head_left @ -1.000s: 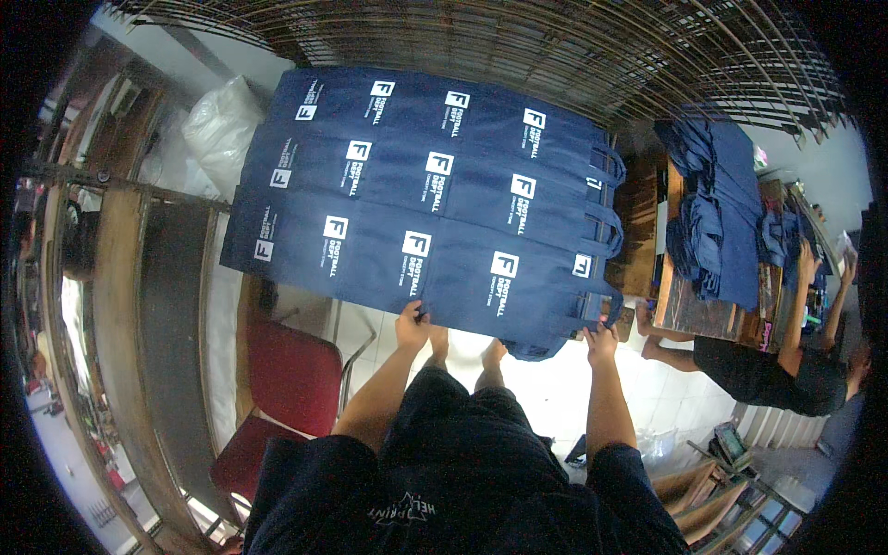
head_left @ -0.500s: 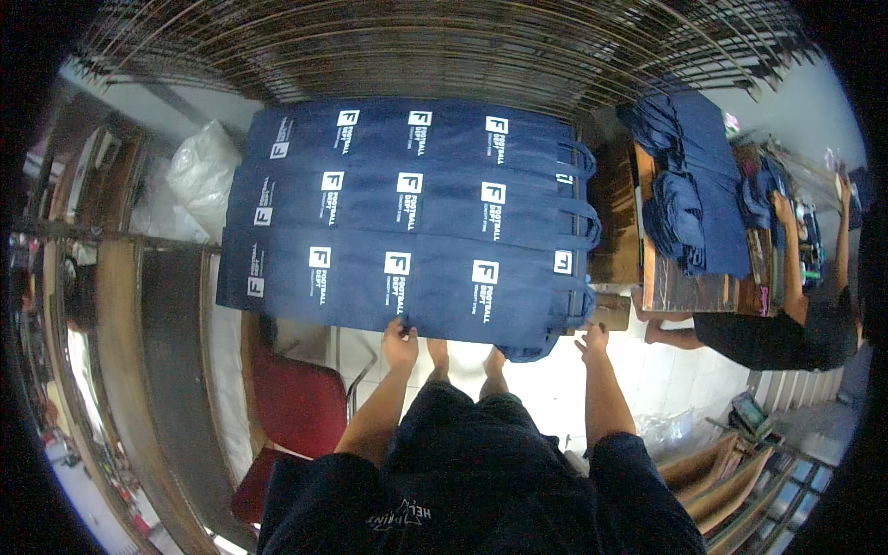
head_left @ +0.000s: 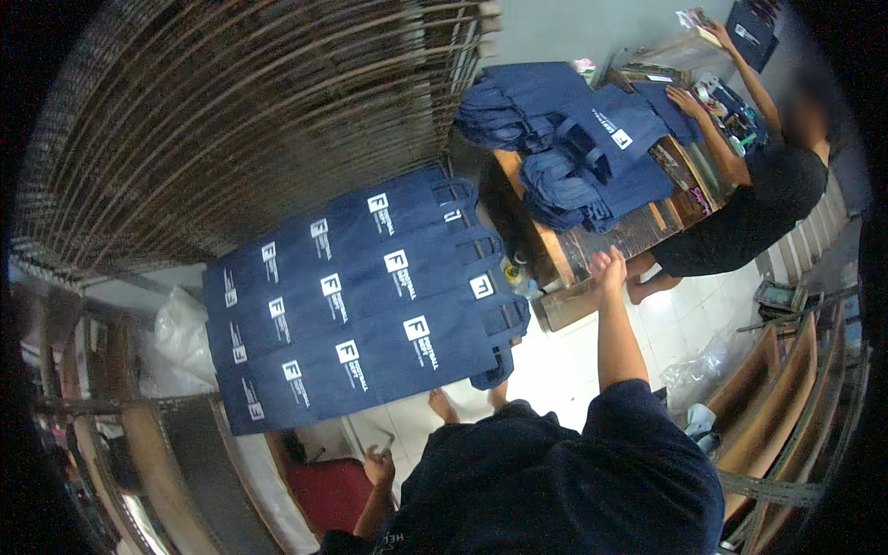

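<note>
Navy tote bags (head_left: 305,356) with white prints lie overlapped in rows on a surface ahead of me, their handles along the right end. My left hand (head_left: 378,464) hangs below the near edge of these rows, apart from them, fingers loosely apart and holding nothing. My right hand (head_left: 608,268) reaches out to the right, slightly blurred, with fingers apart and nothing seen in it. It is nearest the front edge of a wooden table (head_left: 638,242). Piled navy bags (head_left: 564,185) rest on that table, one with a white print facing up.
Another person (head_left: 786,185) stands at the table's right, one hand (head_left: 684,100) on navy cloth. Wire racks (head_left: 250,111) rise behind the bags. A red chair (head_left: 328,492) is at lower left, clear plastic (head_left: 698,375) on the floor, wooden shelving (head_left: 763,407) at right.
My view has turned right. Both hands have left the near edge of the bag rows; the right now extends toward the wooden table, the left has dropped back toward the chair.
</note>
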The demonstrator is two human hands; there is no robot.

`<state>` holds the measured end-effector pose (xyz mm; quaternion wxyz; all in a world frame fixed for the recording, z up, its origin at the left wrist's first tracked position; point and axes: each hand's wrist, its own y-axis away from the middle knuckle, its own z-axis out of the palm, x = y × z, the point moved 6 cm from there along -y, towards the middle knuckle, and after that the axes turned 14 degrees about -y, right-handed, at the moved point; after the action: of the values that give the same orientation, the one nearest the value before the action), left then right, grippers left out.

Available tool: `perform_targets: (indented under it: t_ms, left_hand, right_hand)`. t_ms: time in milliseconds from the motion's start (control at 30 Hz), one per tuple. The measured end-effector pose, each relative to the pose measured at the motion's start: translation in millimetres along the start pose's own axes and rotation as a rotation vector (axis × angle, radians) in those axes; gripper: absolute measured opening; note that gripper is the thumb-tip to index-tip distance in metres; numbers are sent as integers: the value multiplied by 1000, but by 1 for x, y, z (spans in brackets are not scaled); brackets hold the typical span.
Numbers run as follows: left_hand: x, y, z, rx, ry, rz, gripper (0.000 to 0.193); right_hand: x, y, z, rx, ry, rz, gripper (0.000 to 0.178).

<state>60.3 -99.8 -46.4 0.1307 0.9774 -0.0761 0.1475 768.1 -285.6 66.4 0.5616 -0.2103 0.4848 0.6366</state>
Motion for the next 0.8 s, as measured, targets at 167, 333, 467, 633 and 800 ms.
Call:
perform_targets:
  t_ms: [167,333,467,633,800]
  left_hand:
    - [-79,17,45,-288,219,-236,38]
    - [-15,68,-21,-23,374,-275,40]
    - [-57,118,-29,29,49,-279,44]
    - [-69,155,-40,62,655,-607,49]
    - [9,148,-71,67,-25,-384,45]
  right_hand:
    - [-14,-101,54,-23,-84,4,40]
    - [-49,-209,80,200,543,-145,40]
    - [-37,-186,132,240,184,241,46]
    - [-20,-232,133,150,109,388,38]
    - [-43,-219,166,63,-128,372,32]
